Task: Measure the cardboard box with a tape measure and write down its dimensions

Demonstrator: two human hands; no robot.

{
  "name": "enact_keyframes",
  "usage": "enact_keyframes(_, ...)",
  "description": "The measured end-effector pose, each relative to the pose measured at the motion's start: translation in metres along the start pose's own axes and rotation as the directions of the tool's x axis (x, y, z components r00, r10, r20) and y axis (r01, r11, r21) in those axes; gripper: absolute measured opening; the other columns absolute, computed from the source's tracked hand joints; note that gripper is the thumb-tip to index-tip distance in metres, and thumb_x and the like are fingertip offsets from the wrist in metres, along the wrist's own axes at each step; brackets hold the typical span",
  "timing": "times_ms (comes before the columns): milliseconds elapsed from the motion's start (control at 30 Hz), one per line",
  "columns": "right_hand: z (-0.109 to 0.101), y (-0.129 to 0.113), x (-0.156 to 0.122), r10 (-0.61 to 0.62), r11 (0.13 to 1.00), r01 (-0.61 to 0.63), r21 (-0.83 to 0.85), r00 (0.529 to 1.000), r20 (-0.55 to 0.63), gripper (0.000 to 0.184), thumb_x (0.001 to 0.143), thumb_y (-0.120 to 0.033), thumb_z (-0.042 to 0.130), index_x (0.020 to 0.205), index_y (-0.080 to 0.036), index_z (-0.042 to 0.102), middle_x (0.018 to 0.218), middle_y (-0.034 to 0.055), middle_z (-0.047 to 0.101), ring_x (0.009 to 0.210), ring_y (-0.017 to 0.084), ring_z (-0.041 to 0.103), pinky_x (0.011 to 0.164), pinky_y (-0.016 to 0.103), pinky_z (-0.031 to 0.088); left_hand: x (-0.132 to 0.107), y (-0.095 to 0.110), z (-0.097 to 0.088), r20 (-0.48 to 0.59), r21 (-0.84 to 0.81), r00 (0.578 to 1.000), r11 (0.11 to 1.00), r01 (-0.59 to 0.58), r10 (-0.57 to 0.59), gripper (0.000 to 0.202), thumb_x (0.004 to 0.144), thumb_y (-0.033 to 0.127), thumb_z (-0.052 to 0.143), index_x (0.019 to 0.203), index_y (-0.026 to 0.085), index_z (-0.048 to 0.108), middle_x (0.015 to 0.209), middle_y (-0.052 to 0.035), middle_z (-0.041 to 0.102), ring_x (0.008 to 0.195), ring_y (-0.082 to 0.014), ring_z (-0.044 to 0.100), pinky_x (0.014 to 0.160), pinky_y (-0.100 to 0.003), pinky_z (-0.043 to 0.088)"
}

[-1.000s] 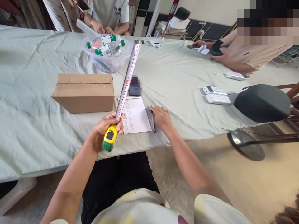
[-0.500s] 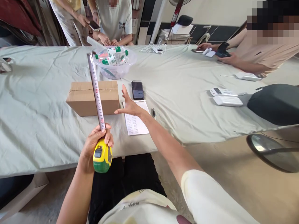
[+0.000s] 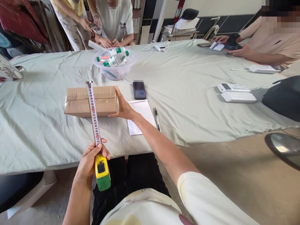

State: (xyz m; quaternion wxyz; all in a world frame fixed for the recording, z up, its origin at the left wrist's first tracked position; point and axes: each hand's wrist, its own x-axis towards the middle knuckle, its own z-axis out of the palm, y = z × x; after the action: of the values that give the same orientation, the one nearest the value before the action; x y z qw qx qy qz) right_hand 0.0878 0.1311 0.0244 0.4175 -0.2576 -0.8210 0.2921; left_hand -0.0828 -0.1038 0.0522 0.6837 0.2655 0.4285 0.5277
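My left hand is wrapped round the blade of a yellow and green tape measure, just above its case. The blade reaches forward over the top of a brown cardboard box, its hooked end near the box's far edge. Whether the blade touches the top I cannot tell. At the box's right end, my right hand grips it, fingers at the far corner and thumb at the near lower corner. Under the right wrist lies a sheet of paper with rows of writing.
Behind the box stands a clear plastic basin holding several bottles. A phone and a pen lie near the paper. White devices sit at the right. Other people are at the table's far side and right.
My right hand has moved from beside the box onto its right end. The tape measure has tilted and come nearer, its hook now at the box. The box has turned slightly.
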Motion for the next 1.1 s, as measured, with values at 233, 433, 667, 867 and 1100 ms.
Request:
enact_keyframes(233, 0.011, -0.003, -0.016, -0.155, 0.972, 0.147, -0.184, 0.987, -0.031, 0.136, 0.071, -0.055, 0.083, 0.158, -0.026, -0.017, 0.166, 0.0195, 0.014, 0.158, 0.031, 0.012, 0.128, 0.054, 0.02, -0.003, -0.005, 0.005, -0.109, 0.134, 0.994, 0.991, 0.008, 0.006, 0.031, 0.082, 0.037, 0.075, 0.103, 0.018, 0.064, 0.061, 0.0018, 0.061, 0.061, -0.0166, 0.063, 0.061, -0.026, 0.049)
enact_keyframes(433, 0.012, -0.001, -0.015, -0.129, 0.98, 0.124, -0.155, 0.991, -0.022, 0.134, 0.072, -0.062, 0.079, 0.158, -0.027, -0.017, 0.166, 0.0176, 0.014, 0.158, 0.031, 0.009, 0.128, 0.056, 0.019, -0.007, -0.018, -0.004, -0.227, 0.259, 0.974, 0.965, 0.033, 0.027, 0.041, 0.077, 0.046, 0.078, 0.103, 0.018, 0.063, 0.062, 0.0023, 0.062, 0.065, -0.0178, 0.066, 0.063, -0.027, 0.051)
enact_keyframes(667, 0.01, -0.002, -0.015, -0.105, 0.988, 0.101, -0.119, 0.994, -0.025, 0.134, 0.071, -0.06, 0.08, 0.159, -0.028, -0.015, 0.168, 0.0158, 0.012, 0.158, 0.032, 0.01, 0.128, 0.055, 0.019, -0.002, -0.024, -0.007, -0.289, 0.405, 0.949, 0.914, 0.002, 0.126, 0.043, 0.079, 0.051, 0.074, 0.104, 0.019, 0.061, 0.062, 0.0036, 0.061, 0.066, -0.0176, 0.067, 0.063, -0.026, 0.051)
enact_keyframes(867, 0.009, -0.005, -0.012, -0.072, 0.993, 0.069, -0.091, 0.997, -0.025, 0.138, 0.066, -0.06, 0.084, 0.16, -0.024, -0.012, 0.169, 0.0163, 0.011, 0.158, 0.031, 0.008, 0.129, 0.053, 0.018, 0.001, -0.021, -0.001, -0.302, 0.367, 0.948, 0.93, 0.019, 0.1, 0.043, 0.075, 0.05, 0.077, 0.1, 0.018, 0.062, 0.06, 0.0034, 0.061, 0.063, -0.0177, 0.066, 0.061, -0.026, 0.051)
enact_keyframes(1100, 0.003, -0.008, -0.01, 0.051, 0.995, -0.045, 0.09, 0.996, -0.067, 0.141, 0.063, -0.063, 0.085, 0.16, -0.032, -0.014, 0.171, 0.0112, 0.003, 0.158, 0.033, 0.009, 0.122, 0.058, 0.031, -0.003, -0.017, 0.004, -0.282, 0.337, 0.957, 0.941, 0.029, 0.072, 0.039, 0.073, 0.046, 0.079, 0.096, 0.018, 0.065, 0.06, 0.0022, 0.061, 0.063, -0.0174, 0.065, 0.062, -0.027, 0.052)
